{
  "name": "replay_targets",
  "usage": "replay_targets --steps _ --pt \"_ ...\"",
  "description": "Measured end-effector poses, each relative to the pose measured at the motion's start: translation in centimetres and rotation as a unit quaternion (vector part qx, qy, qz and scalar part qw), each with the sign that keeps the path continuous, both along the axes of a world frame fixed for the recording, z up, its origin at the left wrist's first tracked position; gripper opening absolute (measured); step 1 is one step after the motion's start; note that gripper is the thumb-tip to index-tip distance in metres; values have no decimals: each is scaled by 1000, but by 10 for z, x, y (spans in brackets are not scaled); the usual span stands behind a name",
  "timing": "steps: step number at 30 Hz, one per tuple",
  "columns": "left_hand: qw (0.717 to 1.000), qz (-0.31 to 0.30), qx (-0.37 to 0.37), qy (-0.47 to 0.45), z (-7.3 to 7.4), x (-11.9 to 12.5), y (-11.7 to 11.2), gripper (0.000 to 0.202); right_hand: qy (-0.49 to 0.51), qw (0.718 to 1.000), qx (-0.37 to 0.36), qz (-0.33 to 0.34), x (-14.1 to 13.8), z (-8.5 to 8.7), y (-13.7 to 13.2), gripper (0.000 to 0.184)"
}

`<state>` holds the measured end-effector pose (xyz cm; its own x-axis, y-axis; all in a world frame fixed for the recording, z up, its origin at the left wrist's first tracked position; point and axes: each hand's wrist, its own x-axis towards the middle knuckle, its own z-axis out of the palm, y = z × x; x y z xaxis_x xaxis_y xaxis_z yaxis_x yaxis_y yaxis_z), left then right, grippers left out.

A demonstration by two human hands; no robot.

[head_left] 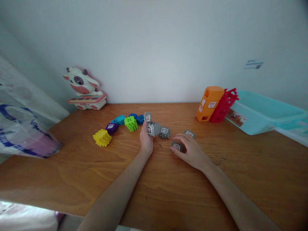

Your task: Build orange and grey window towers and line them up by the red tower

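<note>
My left hand (146,138) is closed around a grey block assembly (153,129), made of joined toy building pieces with white window panels. One grey piece stands up at its top left. My right hand (189,150) curves over a loose grey window piece (176,146) on the table, thumb and fingers at its two sides. Between the hands lies a small stack of grey window pieces (165,132). Another grey window piece (190,133) rests just behind my right hand, partly covered by it.
Yellow (102,138), purple (111,128), green (131,123) and blue pieces (140,119) lie left of my hands. An orange block tower (209,104) leans by red pieces (221,107) and a teal bin (267,118). A cow keyboard toy (85,89) and plastic bag (26,134) stand left.
</note>
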<state>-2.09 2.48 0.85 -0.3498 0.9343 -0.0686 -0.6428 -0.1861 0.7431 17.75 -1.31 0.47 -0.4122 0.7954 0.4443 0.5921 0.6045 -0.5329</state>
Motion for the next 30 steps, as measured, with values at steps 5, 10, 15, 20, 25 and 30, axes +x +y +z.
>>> replay_targets --steps 5,10,15,20,25,30 --pt "1000 -5 2 -19 2 -1 0 34 -62 998 2 -9 2 -1 0 55" --pt "997 -45 10 -56 4 4 -3 33 -84 996 -13 -20 3 -4 3 40" --pt "992 -93 26 -80 7 5 -7 35 -41 998 -24 -32 2 -10 4 46" --pt "980 -173 11 -95 13 2 -15 42 55 997 -22 -59 1 -8 4 45" --pt "975 -208 19 -79 14 4 -17 38 237 952 -140 -137 4 -6 12 47" --pt "975 -218 22 -41 0 11 -15 38 371 884 -240 -153 10 -8 20 53"
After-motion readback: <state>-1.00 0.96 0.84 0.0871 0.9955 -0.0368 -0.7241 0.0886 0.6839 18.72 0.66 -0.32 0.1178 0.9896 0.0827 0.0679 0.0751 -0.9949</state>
